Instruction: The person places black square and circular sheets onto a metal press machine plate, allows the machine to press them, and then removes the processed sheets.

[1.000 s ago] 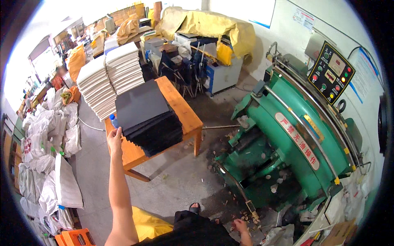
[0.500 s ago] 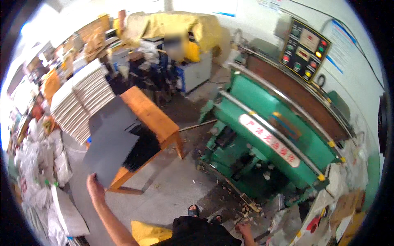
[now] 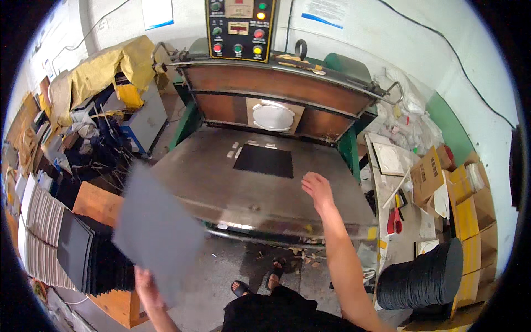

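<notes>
Swung from the stack to the press since the last frame | my left hand (image 3: 147, 288) fingers clamped on grey sheet (image 3: 156, 232), lifted over wooden table (image 3: 98, 203) | black sheet (image 3: 264, 160) flat on press bed (image 3: 221, 182) | my right hand (image 3: 316, 188) fingers loosely apart, over bed, touching nothing

a small print-finishing workshop

a big green press (image 3: 276, 110) with a steel bed (image 3: 221, 182) and a button panel (image 3: 239, 27) fills the room. stacks of cut sheets (image 3: 50, 232) sit on a wooden table (image 3: 99, 205), cardboard boxes (image 3: 459, 188) crowd the right wall, and scraps litter the concrete floor (image 3: 232, 265).
</notes>
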The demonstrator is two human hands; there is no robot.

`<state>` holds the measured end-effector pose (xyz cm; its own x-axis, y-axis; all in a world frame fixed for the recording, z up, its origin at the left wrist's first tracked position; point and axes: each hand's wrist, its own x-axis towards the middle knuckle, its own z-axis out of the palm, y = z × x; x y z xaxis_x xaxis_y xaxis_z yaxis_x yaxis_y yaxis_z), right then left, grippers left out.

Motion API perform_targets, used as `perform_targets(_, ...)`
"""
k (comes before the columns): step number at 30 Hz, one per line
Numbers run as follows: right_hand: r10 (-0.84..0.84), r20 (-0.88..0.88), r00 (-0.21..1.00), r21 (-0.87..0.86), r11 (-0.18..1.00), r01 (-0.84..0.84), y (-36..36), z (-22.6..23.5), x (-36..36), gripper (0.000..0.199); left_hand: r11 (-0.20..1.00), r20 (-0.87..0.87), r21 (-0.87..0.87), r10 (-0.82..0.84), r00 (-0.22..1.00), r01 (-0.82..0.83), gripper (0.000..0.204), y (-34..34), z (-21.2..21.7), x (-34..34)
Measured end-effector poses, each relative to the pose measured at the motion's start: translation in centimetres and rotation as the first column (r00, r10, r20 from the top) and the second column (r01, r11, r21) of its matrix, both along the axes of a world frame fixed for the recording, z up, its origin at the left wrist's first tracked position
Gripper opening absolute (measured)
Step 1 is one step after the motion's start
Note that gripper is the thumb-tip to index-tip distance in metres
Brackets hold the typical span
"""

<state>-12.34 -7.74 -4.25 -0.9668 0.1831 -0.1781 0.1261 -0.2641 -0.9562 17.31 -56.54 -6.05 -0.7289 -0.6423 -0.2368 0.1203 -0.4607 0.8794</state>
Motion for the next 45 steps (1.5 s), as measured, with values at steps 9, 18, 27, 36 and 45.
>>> perform_targets(9,-0.05,0.542,0.839,0.113,0.994,-0.014,3.3,-18.8,-12.6,0.02,0.866,0.177,0.325,-0.451,0.875,0.381,0.046,18.5,-0.3,-1.5)
perform_targets(18,0.356,0.436,0.826,-0.427,0.89,-0.158,2.6,-13.3,-14.5,0.031,0.767,0.177,0.532,-0.516,0.838,0.36,0.034,23.2,-2.7,-6.5)
perform_targets(27,-0.005,0.011,1.0,-0.206,0.978,0.007,18.2,-2.6,-0.3,0.039,0.786,0.19,0.493,-0.516,0.835,0.374,0.047,32.0,-13.9,-31.4)
perform_targets(36,-0.481,0.222,0.848,-0.06,0.861,0.505,23.3,-3.4,21.8,0.049,0.717,0.543,-0.497,-0.182,0.82,0.489,0.058,35.5,-13.6,-29.9)
perform_targets(45,-0.54,0.156,0.827,0.043,0.84,0.541,16.4,-0.2,26.9,0.049,-0.346,0.559,-0.806,-0.183,0.809,0.479,0.052,42.7,-14.9,-40.1)
